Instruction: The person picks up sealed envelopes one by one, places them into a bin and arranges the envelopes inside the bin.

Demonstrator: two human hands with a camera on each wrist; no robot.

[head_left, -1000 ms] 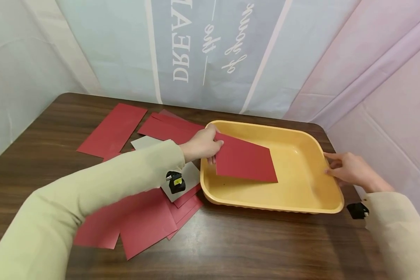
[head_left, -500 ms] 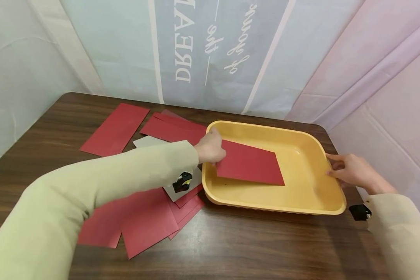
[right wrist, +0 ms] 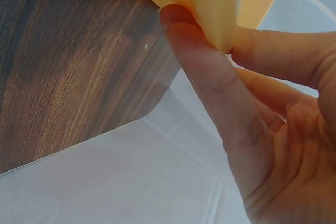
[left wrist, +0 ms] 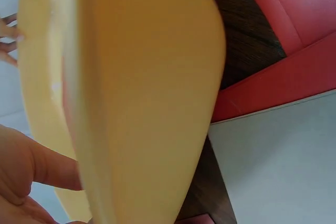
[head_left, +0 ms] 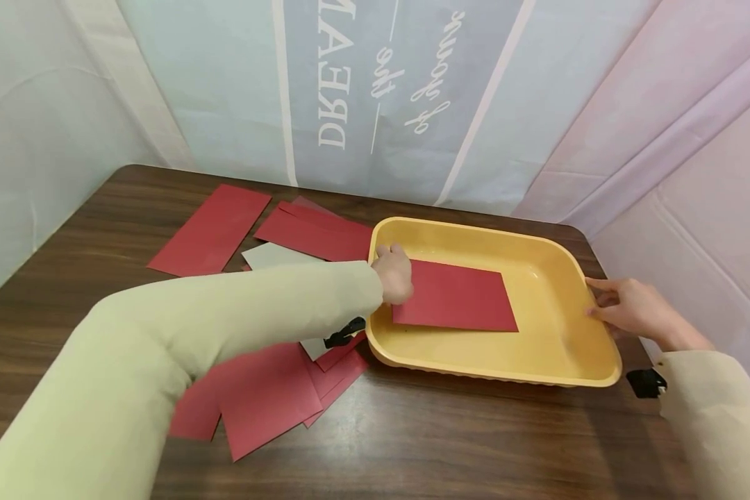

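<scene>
Closest to you are your two pale sleeves (head_left: 250, 305), each with a small black device (head_left: 646, 383) at the cuff. Your left hand (head_left: 395, 276) is over the left end of the yellow tray (head_left: 562, 312), its thumb straight and the tip hidden behind the end wall; the other fingers are mostly out of sight, so you cannot tell whether they grip anything. The red envelope (head_left: 459, 297) is in the tray, just right of those fingers, its left end covered by your hand; whether it lies quite flat is hard to tell. Well to the right, your right hand (head_left: 631, 312) pinches the tray's right rim between thumb and forefinger. Left of your left fingers and on your side of them, overlapping front envelopes (head_left: 271, 396) lie on the dark table (head_left: 425, 444), partly covered by the sleeve. A pale sheet (head_left: 281, 255) shows on both sides of that sleeve, left of the same fingers. Just beyond it, a flap envelope (head_left: 319, 232) reaches the tray's left end, and a far envelope (head_left: 209, 229) lies well left of your left fingers. Farthest from both hands hangs a pastel cloth (head_left: 237, 83) with white lettering.
</scene>
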